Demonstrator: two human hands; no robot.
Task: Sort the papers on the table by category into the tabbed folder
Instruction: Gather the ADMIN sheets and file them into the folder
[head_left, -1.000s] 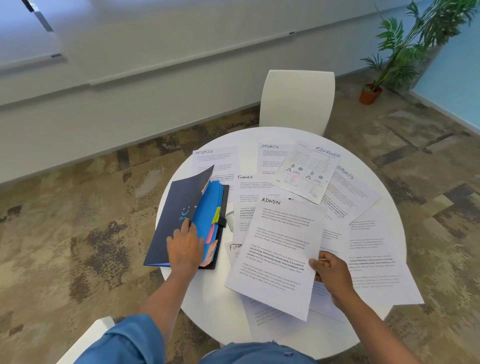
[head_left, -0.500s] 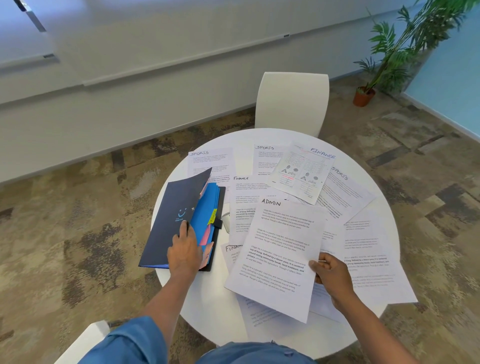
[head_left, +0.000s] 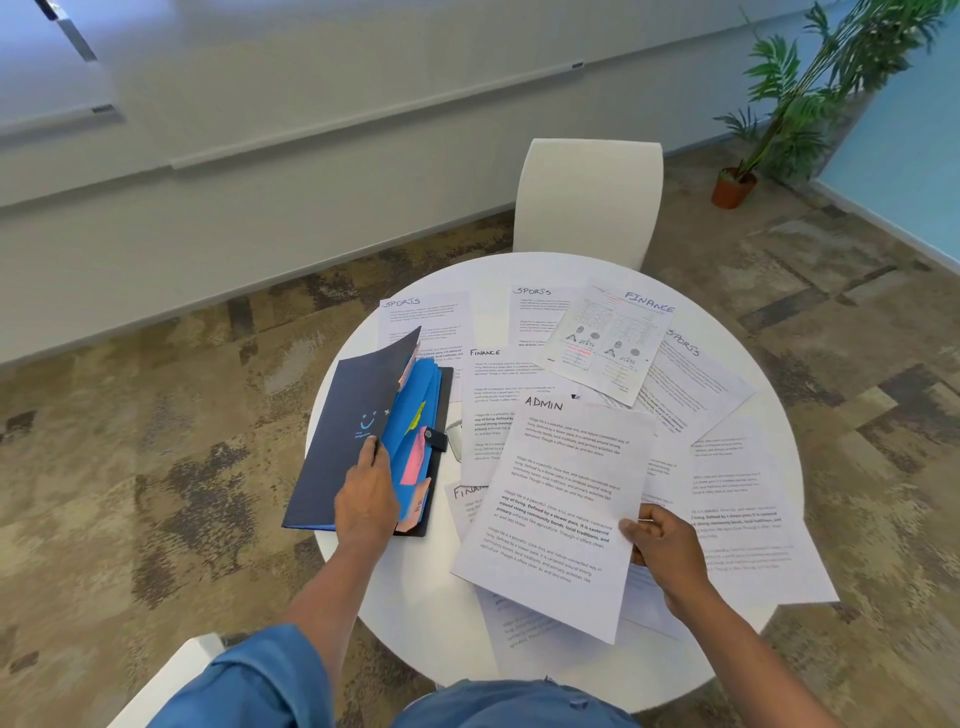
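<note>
- The left hand (head_left: 366, 499) grips the dark front cover (head_left: 349, 431) of the tabbed folder (head_left: 415, 447), fingers curled over its edge, and holds it lifted at the left side of the round white desk (head_left: 415, 613).
- Compared with a second ago, the cover stands a little wider, so more of the blue dividers (head_left: 420, 400) and their yellow, pink and orange tabs show; the hand's grip on the cover looks unchanged.
- The right hand (head_left: 662, 556) is closed on the right edge of the sheet headed ADMIN (head_left: 561, 509), thumb on top, and keeps it raised above the other papers, much where it was a second ago.
- The ADMIN sheet sits just to the right of the open folder, not yet between any dividers.
- Sheets headed SPORTS (head_left: 426, 322) and FINANCE (head_left: 613, 338) lie spread over the far and right parts of the desk, several overlapping, well apart from the folder's pockets.
- Judged from this, the sorting is at an early stage: the wider opening readies a pocket, and the likely next step is to find the matching tab and slide the held sheet in.
- The tab labels are too small to read, so which divider is for admin cannot be told.
</note>
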